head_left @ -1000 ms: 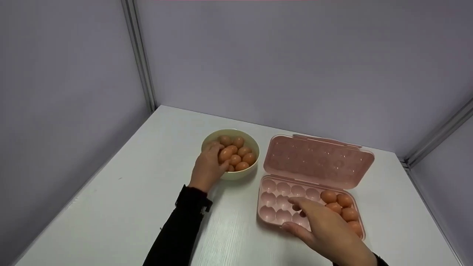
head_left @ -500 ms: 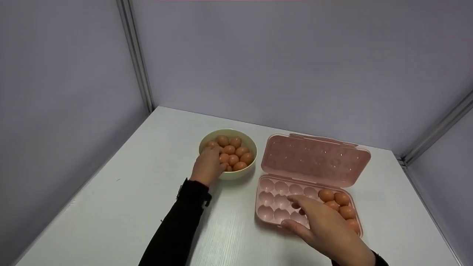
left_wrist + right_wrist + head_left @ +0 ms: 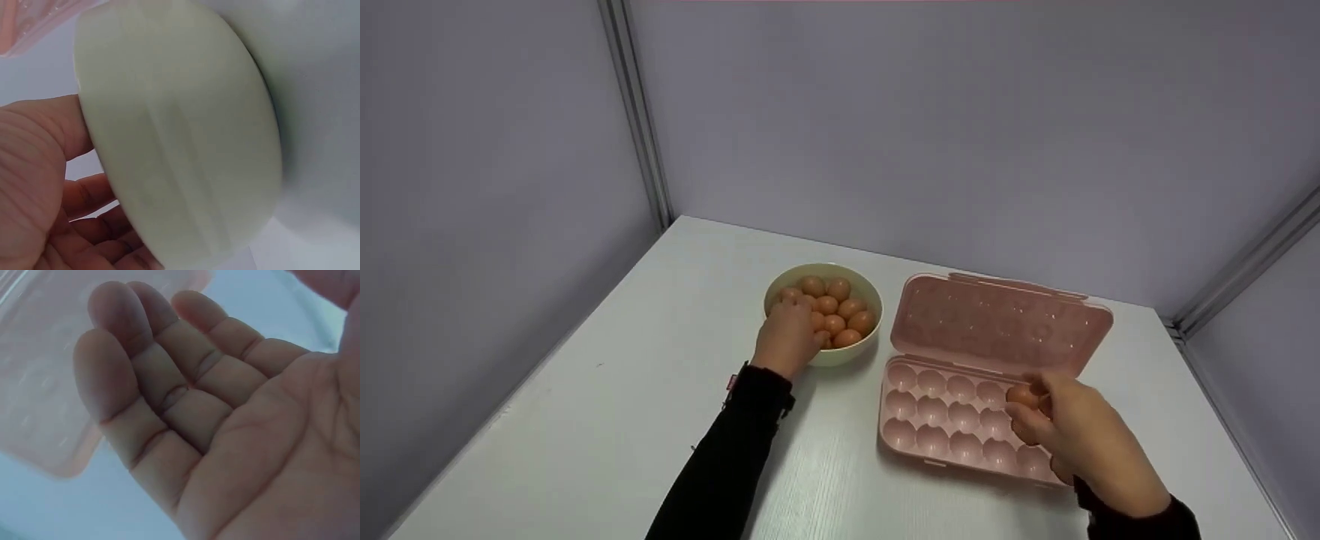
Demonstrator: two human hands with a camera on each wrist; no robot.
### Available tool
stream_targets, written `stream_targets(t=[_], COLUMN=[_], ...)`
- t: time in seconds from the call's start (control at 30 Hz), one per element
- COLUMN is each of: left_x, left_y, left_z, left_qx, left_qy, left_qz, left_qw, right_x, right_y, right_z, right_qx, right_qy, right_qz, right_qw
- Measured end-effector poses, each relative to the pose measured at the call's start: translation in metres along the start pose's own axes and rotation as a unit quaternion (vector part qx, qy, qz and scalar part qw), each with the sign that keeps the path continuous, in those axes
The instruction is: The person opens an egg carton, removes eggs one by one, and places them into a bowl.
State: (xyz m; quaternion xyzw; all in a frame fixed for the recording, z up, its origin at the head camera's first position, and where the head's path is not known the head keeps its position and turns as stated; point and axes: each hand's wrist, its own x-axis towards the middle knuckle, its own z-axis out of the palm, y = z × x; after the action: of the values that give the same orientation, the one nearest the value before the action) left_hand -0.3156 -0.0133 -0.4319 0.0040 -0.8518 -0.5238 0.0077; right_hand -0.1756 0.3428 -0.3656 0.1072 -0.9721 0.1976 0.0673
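My left hand reaches over the near left rim of a pale green bowl full of brown eggs. In the left wrist view, the thumb and fingers go behind the rim of the bowl, which hides the fingertips. I cannot tell whether they hold an egg. My right hand is above the right end of a pink egg tray, its thumb and forefinger beside an egg in the back row. In the right wrist view, the palm and loosely bent fingers hold nothing.
The tray's hinged lid stands raised at the back. Several cups on the tray's left hold no egg, and my right hand covers part of its right end. Grey walls enclose the white table at the back and sides.
My right hand has moved right and away from me, uncovering front cups of the tray. My left hand has sunk lower into the bowl, and its fingers have turned downward.
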Motion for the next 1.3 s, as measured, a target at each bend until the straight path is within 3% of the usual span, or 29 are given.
stream_targets(t=[0.03, 0.1, 0.13, 0.23, 0.33, 0.57, 0.7, 0.8, 0.87, 0.97, 1.13, 1.3], left_x=[0.000, -0.002, -0.004, -0.012, -0.027, -0.085, -0.119, -0.136, -0.142, -0.147, -0.148, -0.149], left_y=[0.000, 0.001, 0.002, 0.008, 0.018, 0.065, 0.083, 0.091, 0.095, 0.097, 0.097, 0.096], left_z=[0.000, 0.001, 0.002, 0.005, 0.004, 0.004, 0.008, 0.012, 0.013, 0.013, 0.011, 0.009], left_qx=[0.086, 0.239, 0.275, 0.263, 0.273, 0.332, 0.333, 0.343, 0.356, 0.369, 0.377, 0.376], left_qy=[0.008, 0.040, 0.051, 0.061, 0.067, 0.029, 0.001, -0.016, -0.023, -0.026, -0.023, -0.019], left_qz=[0.027, 0.079, 0.093, 0.103, 0.139, 0.263, 0.323, 0.351, 0.358, 0.359, 0.357, 0.364], left_qw=[0.9959, 0.9669, 0.9558, 0.9573, 0.9495, 0.9054, 0.8859, 0.8714, 0.8629, 0.8568, 0.8543, 0.8522], right_x=[0.002, 0.006, 0.008, 0.013, 0.017, 0.025, 0.030, 0.032, 0.033, 0.037, 0.041, 0.042], right_y=[0.006, 0.016, 0.020, 0.028, 0.032, 0.037, 0.040, 0.044, 0.047, 0.052, 0.055, 0.053], right_z=[-0.002, -0.005, -0.006, -0.006, -0.002, 0.008, 0.017, 0.026, 0.032, 0.040, 0.051, 0.056], right_qx=[-0.001, -0.002, -0.001, 0.004, 0.009, 0.009, 0.056, 0.098, 0.111, 0.078, -0.041, -0.078], right_qy=[-0.007, -0.027, -0.039, -0.068, -0.080, -0.079, -0.096, -0.109, -0.107, -0.101, -0.078, -0.057], right_qz=[0.012, 0.039, 0.051, 0.081, 0.087, 0.072, 0.083, 0.102, 0.101, 0.084, 0.045, 0.025], right_qw=[1.000, 0.999, 0.998, 0.994, 0.993, 0.994, 0.990, 0.984, 0.983, 0.988, 0.995, 0.995])
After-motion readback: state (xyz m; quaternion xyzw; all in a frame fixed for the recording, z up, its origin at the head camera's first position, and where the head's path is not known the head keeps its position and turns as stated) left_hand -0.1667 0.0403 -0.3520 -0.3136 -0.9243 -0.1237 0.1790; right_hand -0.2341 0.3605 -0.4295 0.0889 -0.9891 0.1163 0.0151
